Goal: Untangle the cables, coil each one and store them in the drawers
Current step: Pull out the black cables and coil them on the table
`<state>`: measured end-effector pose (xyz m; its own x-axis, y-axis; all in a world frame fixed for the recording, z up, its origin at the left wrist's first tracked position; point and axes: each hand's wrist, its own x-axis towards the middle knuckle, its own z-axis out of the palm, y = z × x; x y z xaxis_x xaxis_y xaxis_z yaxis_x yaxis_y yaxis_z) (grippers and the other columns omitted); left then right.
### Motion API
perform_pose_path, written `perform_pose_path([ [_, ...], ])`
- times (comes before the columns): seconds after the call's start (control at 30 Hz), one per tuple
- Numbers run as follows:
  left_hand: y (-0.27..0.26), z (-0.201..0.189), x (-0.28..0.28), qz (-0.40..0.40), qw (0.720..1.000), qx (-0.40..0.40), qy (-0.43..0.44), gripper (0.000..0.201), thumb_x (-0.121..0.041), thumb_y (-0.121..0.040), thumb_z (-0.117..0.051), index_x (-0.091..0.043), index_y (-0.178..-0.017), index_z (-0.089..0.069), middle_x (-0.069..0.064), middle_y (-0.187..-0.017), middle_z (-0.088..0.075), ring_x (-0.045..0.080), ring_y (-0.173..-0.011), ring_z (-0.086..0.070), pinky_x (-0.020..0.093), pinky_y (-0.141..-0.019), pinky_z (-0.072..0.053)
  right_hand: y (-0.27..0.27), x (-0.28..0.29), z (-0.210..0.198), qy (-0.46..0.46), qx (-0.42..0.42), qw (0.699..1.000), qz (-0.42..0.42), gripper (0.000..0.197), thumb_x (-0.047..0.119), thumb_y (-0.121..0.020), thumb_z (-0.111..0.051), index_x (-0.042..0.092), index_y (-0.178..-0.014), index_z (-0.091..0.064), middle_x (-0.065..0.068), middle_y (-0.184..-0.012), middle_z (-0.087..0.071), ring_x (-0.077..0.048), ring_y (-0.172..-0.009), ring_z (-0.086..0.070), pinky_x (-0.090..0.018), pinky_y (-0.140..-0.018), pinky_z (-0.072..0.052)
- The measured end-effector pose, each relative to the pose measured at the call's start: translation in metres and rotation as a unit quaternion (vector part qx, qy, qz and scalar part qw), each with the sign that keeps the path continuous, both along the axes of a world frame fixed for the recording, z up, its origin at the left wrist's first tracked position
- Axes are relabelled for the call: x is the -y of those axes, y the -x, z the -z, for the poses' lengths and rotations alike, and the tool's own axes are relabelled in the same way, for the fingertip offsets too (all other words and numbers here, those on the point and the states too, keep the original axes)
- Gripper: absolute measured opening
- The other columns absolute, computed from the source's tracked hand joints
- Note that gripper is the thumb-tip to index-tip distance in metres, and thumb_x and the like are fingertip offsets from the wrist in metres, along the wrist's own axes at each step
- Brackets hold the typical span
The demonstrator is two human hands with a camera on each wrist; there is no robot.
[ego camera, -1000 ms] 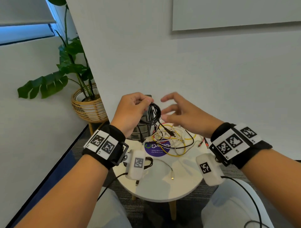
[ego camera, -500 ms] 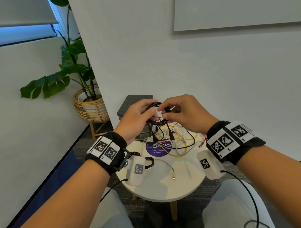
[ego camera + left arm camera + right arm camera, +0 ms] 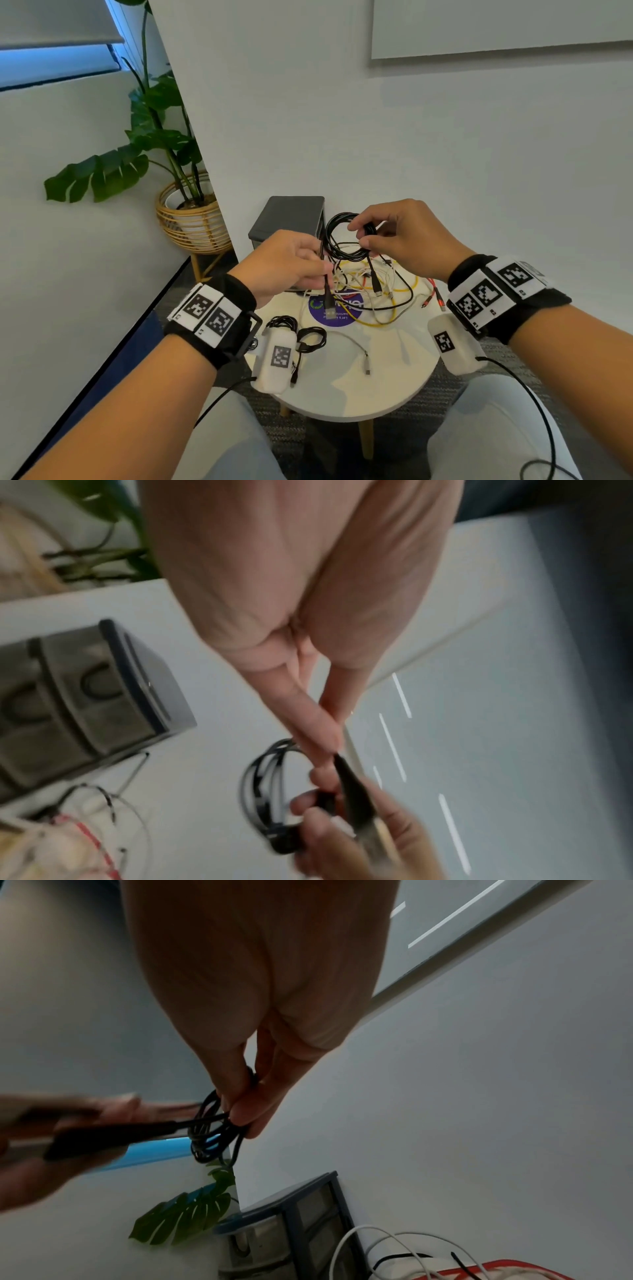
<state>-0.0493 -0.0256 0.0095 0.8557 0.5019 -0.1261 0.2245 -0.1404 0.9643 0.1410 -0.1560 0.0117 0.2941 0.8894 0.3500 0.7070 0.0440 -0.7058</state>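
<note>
Black cable: wound into a small coil and held in the air between both hands, above the pile on the table.
Right hand: fingers and thumb curled tight, pinching the right side of the coil so the loops stay bunched.
Left hand: closed in a pinch on the cable's loose end just left of the coil; the plug hangs straight down below the fingers.
Second plug: dangles below the right hand's pinch.
Cable pile: white, yellow, black and red cables tangled directly under the coil.
Table: round and white, carrying the pile.
Drawers: dark unit just behind the left hand, at the table's far edge.
Small coil: black, lying on the table below the left wrist.
</note>
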Motion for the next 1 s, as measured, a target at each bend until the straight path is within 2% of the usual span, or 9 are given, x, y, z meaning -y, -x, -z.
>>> perform_pose_path([
  [0.1, 0.0, -0.005, 0.003, -0.081, 0.983, 0.147, 0.067, 0.056, 0.001, -0.093, -0.068, -0.013, -0.144, -0.049, 0.014, -0.094, -0.076, 0.021, -0.094, -0.076, 0.023, -0.079, -0.059, -0.002, 0.003, 0.005, 0.007, 0.009, 1.0, 0.005, 0.024, 0.001, -0.09, -0.072, 0.017, -0.108, -0.077, 0.001, -0.084, -0.071, -0.013, -0.067, -0.072, -0.025, -0.07, -0.059],
  [0.2, -0.005, -0.006, 0.009, -0.154, 0.957, 0.244, 0.022, 0.062, 0.004, -0.091, -0.07, -0.019, -0.144, -0.048, 0.011, -0.093, -0.074, 0.025, -0.099, -0.075, 0.03, -0.085, -0.06, 0.002, 0.005, 0.008, 0.014, 0.007, 1.0, 0.005, 0.024, 0.002, -0.09, -0.073, 0.017, -0.108, -0.077, 0.001, -0.085, -0.071, -0.012, -0.067, -0.072, -0.025, -0.07, -0.059],
  [0.3, -0.013, 0.0, 0.017, -0.188, 0.945, 0.255, -0.086, 0.056, 0.0, -0.089, -0.074, -0.023, -0.135, -0.054, 0.009, -0.093, -0.073, 0.019, -0.091, -0.077, 0.033, -0.085, -0.061, 0.007, 0.003, 0.005, -0.001, -0.011, 1.0, 0.005, 0.023, 0.002, -0.09, -0.073, 0.017, -0.106, -0.077, 0.001, -0.085, -0.071, -0.012, -0.065, -0.073, -0.023, -0.068, -0.057],
  [0.43, -0.018, 0.01, 0.014, -0.202, 0.911, 0.215, -0.288, 0.039, -0.013, -0.09, -0.077, -0.026, -0.125, -0.065, -0.007, -0.089, -0.069, 0.002, -0.08, -0.071, 0.02, -0.079, -0.059, 0.008, 0.003, 0.002, -0.009, -0.016, 1.0, 0.006, 0.022, 0.002, -0.09, -0.072, 0.018, -0.104, -0.077, 0.002, -0.085, -0.071, -0.012, -0.064, -0.072, -0.022, -0.065, -0.054],
  [0.63, -0.022, 0.016, 0.013, -0.179, 0.877, 0.189, -0.404, 0.037, -0.014, -0.09, -0.077, -0.023, -0.125, -0.07, -0.012, -0.088, -0.067, 0.004, -0.082, -0.065, 0.017, -0.075, -0.055, 0.004, 0.004, 0.002, -0.038, -0.049, 0.998, -0.006, 0.022, 0.003, -0.09, -0.072, 0.018, -0.105, -0.077, 0.002, -0.087, -0.072, -0.02, -0.067, -0.072, -0.043, -0.075, -0.063],
  [0.73, -0.023, 0.016, 0.013, -0.161, 0.884, 0.144, -0.415, 0.042, -0.016, -0.088, -0.077, -0.029, -0.126, -0.065, -0.01, -0.091, -0.063, 0.01, -0.084, -0.061, 0.033, -0.081, -0.055, 0.005, 0.002, 0.001, -0.038, -0.055, 0.998, -0.022, 0.022, 0.0, -0.089, -0.072, 0.016, -0.104, -0.076, -0.002, -0.088, -0.071, -0.02, -0.066, -0.07, -0.04, -0.073, -0.063],
  [0.83, -0.025, 0.005, 0.006, -0.147, 0.923, 0.108, -0.339, 0.067, -0.014, -0.086, -0.078, -0.036, -0.14, -0.045, -0.004, -0.104, -0.054, 0.009, -0.087, -0.057, 0.022, -0.08, -0.051, 0.006, 0.002, 0.0, -0.034, -0.062, 0.997, -0.035, 0.021, -0.003, -0.088, -0.072, 0.014, -0.1, -0.074, -0.005, -0.089, -0.071, -0.015, -0.064, -0.068, -0.031, -0.067, -0.06],
  [0.9, -0.026, -0.005, 0.003, -0.087, 0.957, 0.056, -0.271, 0.076, -0.01, -0.088, -0.076, -0.038, -0.146, -0.036, 0.002, -0.125, -0.052, 0.011, -0.105, -0.062, 0.023, -0.092, -0.052, 0.008, 0.002, -0.002, -0.025, -0.075, 0.996, -0.045, 0.021, -0.002, -0.088, -0.073, 0.014, -0.1, -0.07, -0.008, -0.092, -0.071, -0.016, -0.066, -0.07, -0.028, -0.066, -0.058],
  [1.0, -0.029, -0.015, 0.007, -0.011, 0.99, 0.014, -0.138, 0.056, -0.004, -0.095, -0.067, -0.025, -0.143, -0.048, 0.012, -0.124, -0.067, 0.016, -0.108, -0.068, 0.028, -0.099, -0.055, 0.008, 0.0, -0.006, -0.017, -0.108, 0.993, -0.053, 0.031, 0.0, -0.088, -0.074, 0.017, -0.107, -0.058, -0.017, -0.098, -0.07, -0.028, -0.068, -0.074, -0.04, -0.07, -0.063],
])
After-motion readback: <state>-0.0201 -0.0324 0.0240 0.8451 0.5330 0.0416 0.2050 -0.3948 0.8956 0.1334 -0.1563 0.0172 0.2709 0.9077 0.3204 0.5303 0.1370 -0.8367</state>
